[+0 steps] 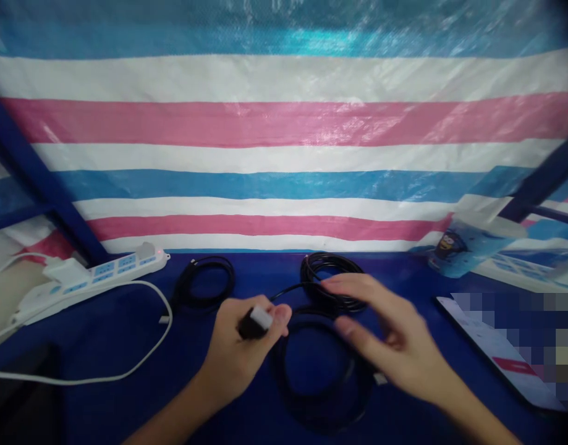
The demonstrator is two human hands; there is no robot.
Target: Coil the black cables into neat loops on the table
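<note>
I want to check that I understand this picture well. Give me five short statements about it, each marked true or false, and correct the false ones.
1. The left hand holds a plug. True.
2. The right hand makes a tight fist. False: the right hand is open.
3. The cup stands on the left side. False: the cup is on the right side.
4. A white adapter sits on the left power strip. True.
5. The coils are red. False: the coils are black.

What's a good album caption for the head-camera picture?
Left hand gripping a black plug, right hand near cable coils.
</note>
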